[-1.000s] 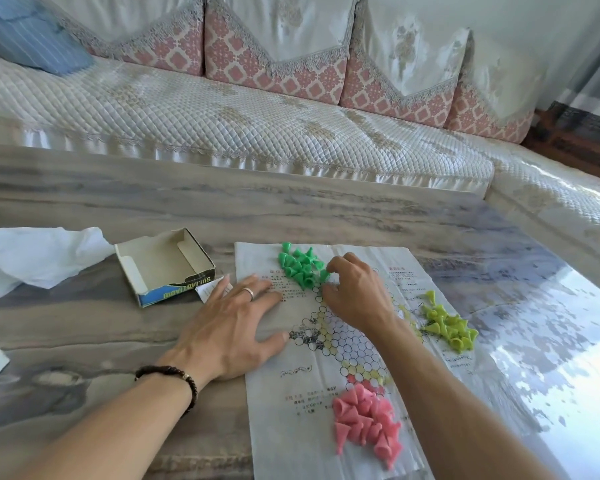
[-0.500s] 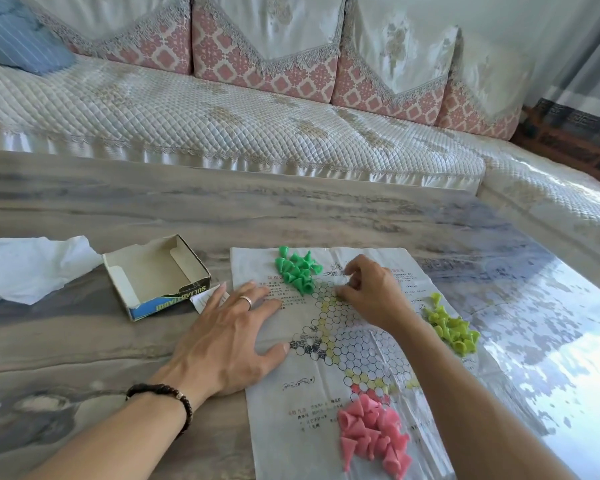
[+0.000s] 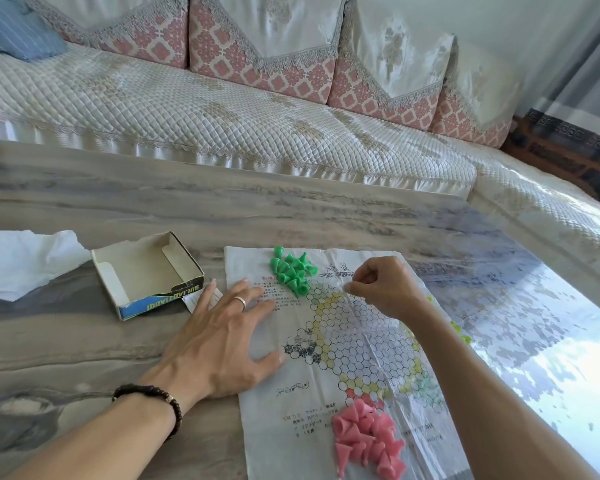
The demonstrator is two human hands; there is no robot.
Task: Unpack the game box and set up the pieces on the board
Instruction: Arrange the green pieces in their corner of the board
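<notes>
At the far left of the table lies a crumpled white sheet; just right of it sits the open game box, empty as far as can be seen, with a small paper slip touching its near right corner; the left hand, ring on one finger and dark bead bracelet at the wrist, lies flat with fingers spread, its grip open and pressing the left edge of the paper board; green pieces are heaped at the board's far end; pink pieces are heaped at its near end; the right hand hovers over the far part of the grid, fingers curled and thumb meeting forefinger, though whether that grip holds a piece I cannot tell; yellow-green pieces peek out beyond the right forearm.
</notes>
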